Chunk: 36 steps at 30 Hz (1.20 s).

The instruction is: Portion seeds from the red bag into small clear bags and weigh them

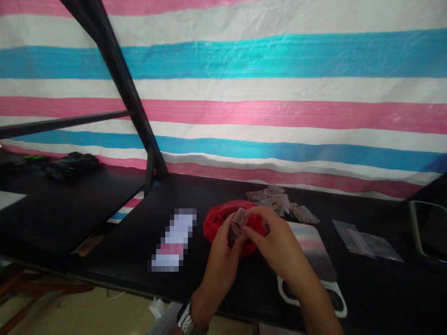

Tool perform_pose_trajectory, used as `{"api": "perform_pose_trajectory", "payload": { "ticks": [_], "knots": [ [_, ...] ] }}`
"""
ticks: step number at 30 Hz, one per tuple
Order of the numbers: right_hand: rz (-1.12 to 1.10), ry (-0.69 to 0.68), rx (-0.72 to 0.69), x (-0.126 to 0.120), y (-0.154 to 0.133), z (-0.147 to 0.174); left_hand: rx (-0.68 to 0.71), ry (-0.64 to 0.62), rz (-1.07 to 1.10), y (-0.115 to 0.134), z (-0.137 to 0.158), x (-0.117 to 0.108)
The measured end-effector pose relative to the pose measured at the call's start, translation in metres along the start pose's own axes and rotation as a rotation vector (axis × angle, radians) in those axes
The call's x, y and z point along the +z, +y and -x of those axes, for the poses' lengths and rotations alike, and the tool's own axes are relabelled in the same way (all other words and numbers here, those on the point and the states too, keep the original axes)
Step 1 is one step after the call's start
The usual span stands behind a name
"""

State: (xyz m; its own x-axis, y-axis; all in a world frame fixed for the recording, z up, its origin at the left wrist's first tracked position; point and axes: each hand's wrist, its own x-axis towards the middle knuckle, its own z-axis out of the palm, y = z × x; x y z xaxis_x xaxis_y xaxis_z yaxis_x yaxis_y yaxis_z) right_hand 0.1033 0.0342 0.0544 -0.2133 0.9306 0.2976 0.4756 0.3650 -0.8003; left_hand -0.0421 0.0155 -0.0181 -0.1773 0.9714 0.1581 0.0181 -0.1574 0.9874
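Between my two hands is a small clear plastic bag (239, 217), held above a red plastic bag (217, 215) on the black table. My left hand (223, 246) wears a metal wristwatch and has its fingers closed on the small bag's left side. Thumb and forefinger of my right hand (267, 230) pinch its right edge. What lies inside the small bag is hard to make out. A flat kitchen scale (316, 251) with a white rim sits under my right forearm. Behind it lie several filled small clear bags (279, 202).
Flat, clear zip bags (366, 244) lie right of the scale, with a phone-like device (431, 230) at the far right. A blurred-out paper (174, 239) is on the left. A black metal frame (129, 102) and a striped tarp (279, 111) stand behind the table.
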Motion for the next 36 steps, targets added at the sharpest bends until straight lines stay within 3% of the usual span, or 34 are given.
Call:
{"api": "perform_pose_trajectory", "payload": {
  "ticks": [8, 14, 18, 21, 23, 30, 36],
  "knots": [
    [-0.011, 0.059, -0.043, -0.004, 0.000, 0.001, 0.033, -0.006, -0.045, 0.002, 0.000, -0.001],
    [0.005, 0.161, 0.035, 0.000, -0.003, -0.003, 0.057, 0.137, -0.084, 0.012, 0.002, -0.011],
    [0.120, 0.030, 0.085, 0.009, 0.008, -0.004, 0.073, 0.279, -0.063, 0.016, 0.001, -0.022],
    [0.276, -0.158, 0.131, 0.017, 0.017, -0.001, 0.067, 0.299, -0.077, 0.017, 0.001, -0.028],
    [0.314, -0.195, 0.143, 0.021, 0.020, 0.000, 0.065, 0.298, -0.100, 0.018, 0.000, -0.029],
    [0.115, -0.058, 0.033, 0.022, 0.024, -0.003, 0.049, 0.304, -0.076, 0.021, 0.001, -0.030],
    [-0.245, -0.012, 0.056, 0.018, 0.015, -0.006, 0.051, 0.288, -0.056, 0.019, 0.000, -0.028]
  ]
}}
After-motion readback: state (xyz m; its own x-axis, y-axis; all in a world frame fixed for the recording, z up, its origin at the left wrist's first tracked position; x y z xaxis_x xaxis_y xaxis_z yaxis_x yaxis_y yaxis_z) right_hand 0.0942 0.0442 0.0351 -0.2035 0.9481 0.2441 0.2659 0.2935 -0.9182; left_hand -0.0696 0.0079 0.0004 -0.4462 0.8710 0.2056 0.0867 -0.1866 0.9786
